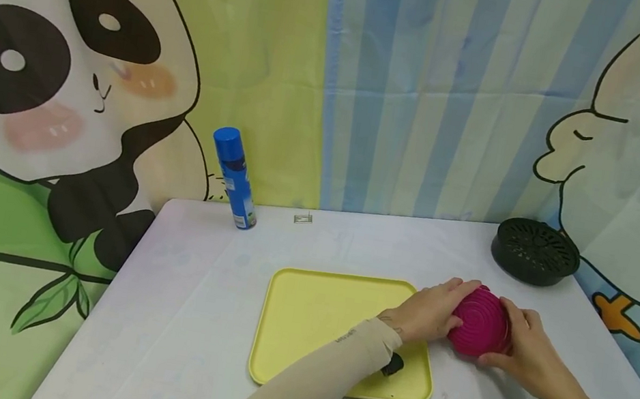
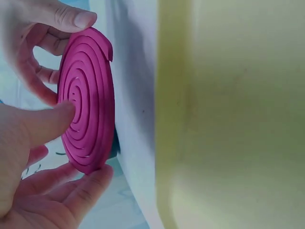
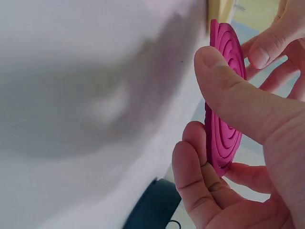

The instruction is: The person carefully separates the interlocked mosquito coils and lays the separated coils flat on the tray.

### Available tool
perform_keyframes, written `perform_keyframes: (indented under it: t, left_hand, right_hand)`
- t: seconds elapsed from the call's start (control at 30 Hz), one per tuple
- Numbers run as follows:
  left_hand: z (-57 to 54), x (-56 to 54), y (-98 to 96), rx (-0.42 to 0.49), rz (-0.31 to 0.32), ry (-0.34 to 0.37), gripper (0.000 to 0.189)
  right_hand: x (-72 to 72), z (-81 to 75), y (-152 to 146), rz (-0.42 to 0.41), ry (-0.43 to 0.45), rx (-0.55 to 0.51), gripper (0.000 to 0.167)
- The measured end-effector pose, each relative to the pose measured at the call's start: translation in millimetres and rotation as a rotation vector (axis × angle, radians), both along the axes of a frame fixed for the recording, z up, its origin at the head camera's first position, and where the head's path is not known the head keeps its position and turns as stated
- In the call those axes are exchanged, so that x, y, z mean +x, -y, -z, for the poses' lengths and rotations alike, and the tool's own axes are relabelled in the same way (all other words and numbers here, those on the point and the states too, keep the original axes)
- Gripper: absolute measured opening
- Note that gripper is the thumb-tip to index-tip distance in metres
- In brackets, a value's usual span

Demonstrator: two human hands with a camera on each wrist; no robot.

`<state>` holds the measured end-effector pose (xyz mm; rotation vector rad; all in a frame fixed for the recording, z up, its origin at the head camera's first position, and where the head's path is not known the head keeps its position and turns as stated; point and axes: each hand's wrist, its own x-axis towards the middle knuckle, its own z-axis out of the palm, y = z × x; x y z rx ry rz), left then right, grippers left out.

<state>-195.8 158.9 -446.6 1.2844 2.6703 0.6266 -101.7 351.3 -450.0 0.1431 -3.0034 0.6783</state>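
Note:
A round magenta coaster (image 1: 478, 321) with concentric ridges is held between my two hands to the right of the yellow tray. My left hand (image 1: 434, 310) grips its left side; in the left wrist view the thumb (image 2: 52, 121) presses the ridged face while fingers reach round the lower edge. My right hand (image 1: 535, 356) pinches the opposite side. In the right wrist view the right thumb (image 3: 226, 81) lies across the ridged face, with fingers behind the rim. The coaster (image 3: 224, 138) is tilted up, raised over the white table, its shadow falling beneath.
The yellow tray (image 1: 336, 298) lies under my left forearm. A black round dish (image 1: 535, 254) with a slotted pattern stands at the back right. Toward the back left is a blue spray can (image 1: 237, 180). A small metallic piece (image 1: 302, 218) lies near the white table's (image 1: 178, 316) back edge, before printed curtains.

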Motion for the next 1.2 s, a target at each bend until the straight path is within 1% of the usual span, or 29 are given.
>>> perform_keyframes:
  t: [0.13, 0.33, 0.43, 0.5, 0.57, 0.77, 0.87, 0.97, 1.03, 1.13, 1.2]
  left_hand:
    - [-7.9, -4.3, 10.9, 0.098, -0.005, 0.001, 0.068]
    - [-16.4, -11.0, 29.3, 0.268, -0.063, 0.034, 0.057]
    - [-19.2, -14.8, 38.9, 0.362, -0.080, 0.052, 0.050]
    - [-21.1, -16.8, 45.0, 0.423, -0.099, 0.087, 0.046]
    - [-23.2, -18.3, 50.4, 0.478, -0.121, 0.139, 0.041]
    - [-32.0, -19.2, 66.6, 0.615, -0.206, 0.370, 0.032]
    - [-35.6, -19.8, 75.9, 0.658, -0.260, 0.459, 0.028]
    - [-37.3, -21.1, 86.3, 0.686, -0.313, 0.502, 0.023]
    - [-36.9, -21.7, 93.4, 0.703, -0.337, 0.515, 0.020]
    - [-36.6, -21.3, 104.3, 0.738, -0.357, 0.536, 0.017]
    - [-35.7, -20.7, 111.0, 0.771, -0.361, 0.562, 0.017]
  right_hand:
    - [0.8, -7.1, 2.6, -0.017, -0.059, -0.004, 0.113]
    - [-0.3, -12.7, 9.5, -0.044, -0.178, 0.005, 0.113]
    - [-2.7, -15.5, 13.7, -0.055, -0.218, 0.012, 0.116]
    - [-4.6, -17.8, 16.7, -0.059, -0.238, 0.013, 0.118]
    - [-6.6, -20.2, 19.6, -0.064, -0.257, 0.013, 0.119]
    - [-13.5, -27.3, 29.6, -0.086, -0.294, 0.007, 0.121]
    - [-18.1, -31.2, 36.1, -0.107, -0.301, -0.007, 0.120]
    - [-23.0, -35.3, 43.7, -0.140, -0.298, -0.050, 0.117]
    - [-26.1, -37.3, 48.8, -0.162, -0.294, -0.084, 0.112]
    - [-30.3, -39.1, 55.6, -0.171, -0.296, -0.126, 0.100]
    - [-32.9, -39.5, 59.9, -0.160, -0.302, -0.152, 0.089]
